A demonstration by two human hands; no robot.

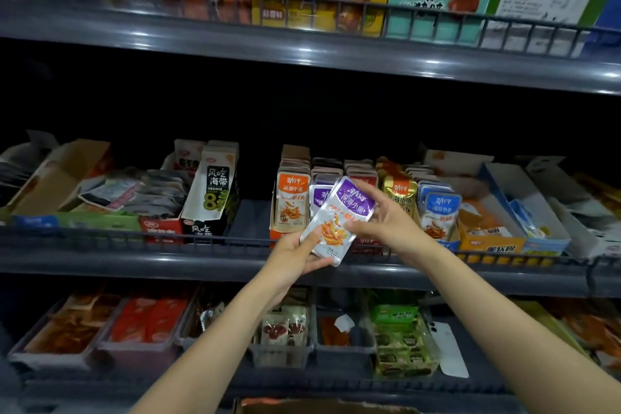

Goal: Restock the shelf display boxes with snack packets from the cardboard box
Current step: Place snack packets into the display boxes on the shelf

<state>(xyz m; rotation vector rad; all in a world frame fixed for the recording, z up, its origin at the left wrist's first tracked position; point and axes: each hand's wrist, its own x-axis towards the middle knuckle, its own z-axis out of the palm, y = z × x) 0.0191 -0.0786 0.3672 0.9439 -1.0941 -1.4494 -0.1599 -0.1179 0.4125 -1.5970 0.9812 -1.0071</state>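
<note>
A tilted stack of purple-topped silver snack packets (339,218) hangs just before the grey wire shelf rail (134,238). The left hand (299,254) grips its lower end and the right hand (383,222) pinches its upper edge. A bare shelf gap (250,218) lies left of the orange packet row (291,202).

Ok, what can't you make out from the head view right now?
Head view only.
- Cardboard box: cut off by the bottom edge; contents unseen.
- Purple row: mostly behind the held packets; free room unclear.
- Packet count: stack edges covered by the left hand and right hand.
- Middle shelf: its back is too dark.
</note>
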